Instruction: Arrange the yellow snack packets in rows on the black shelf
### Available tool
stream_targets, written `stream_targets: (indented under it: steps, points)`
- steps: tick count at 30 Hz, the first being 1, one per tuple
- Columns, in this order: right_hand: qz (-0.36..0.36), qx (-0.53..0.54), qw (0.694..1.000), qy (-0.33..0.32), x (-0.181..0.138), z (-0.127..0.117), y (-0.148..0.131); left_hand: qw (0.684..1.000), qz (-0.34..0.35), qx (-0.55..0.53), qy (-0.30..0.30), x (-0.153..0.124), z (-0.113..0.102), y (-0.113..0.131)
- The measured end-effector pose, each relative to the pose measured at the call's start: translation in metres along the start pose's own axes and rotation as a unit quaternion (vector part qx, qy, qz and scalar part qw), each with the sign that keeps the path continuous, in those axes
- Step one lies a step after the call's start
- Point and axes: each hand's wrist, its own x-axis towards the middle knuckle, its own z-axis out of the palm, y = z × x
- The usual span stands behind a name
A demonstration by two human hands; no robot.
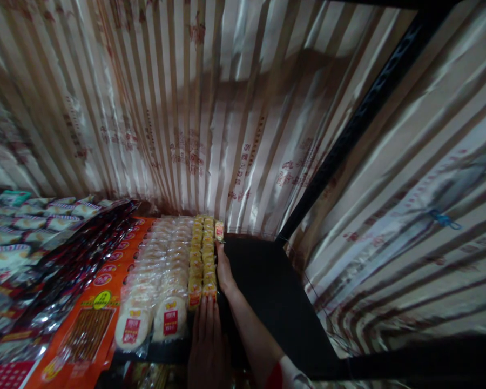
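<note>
Two rows of small yellow snack packs (202, 259) run back along a dark shelf (267, 292). My left hand (207, 340) lies flat at the near end of the rows, fingers straight and together, tips against the front packs. My right hand (224, 267) reaches along the right side of the rows, fingers stretched toward a single yellow pack (219, 230) at the far end. Whether those fingers pinch the pack I cannot make out. Neither hand clearly holds anything.
Left of the yellow rows lie round pale cake packs (162, 275), orange packets (93, 324), dark glossy bags (73, 259) and white-and-green bags (20, 232). A striped cloth (194, 108) hangs behind. A black post (360, 119) rises at the right.
</note>
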Motion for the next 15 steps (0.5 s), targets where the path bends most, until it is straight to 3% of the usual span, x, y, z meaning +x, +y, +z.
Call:
stream_targets:
  steps: [4, 8, 11, 15]
  points:
    - [0.022, 0.011, 0.999, -0.040, 0.004, 0.000, -0.004, 1.000, -0.002, -0.007, 0.006, -0.004, 0.004, -0.002]
    - [-0.022, 0.018, 0.998, 0.050, -0.002, -0.007, -0.009, 1.000, -0.003, -0.018, 0.016, -0.007, 0.010, -0.006]
    - [-0.045, 0.043, 0.991, 0.122, -0.023, -0.016, -0.014, 0.999, -0.010, -0.028, 0.029, -0.005, 0.012, -0.007]
    - [-0.060, 0.063, 0.985, 0.149, -0.074, -0.035, -0.027, 0.985, -0.112, -0.128, 0.026, 0.000, -0.004, -0.001]
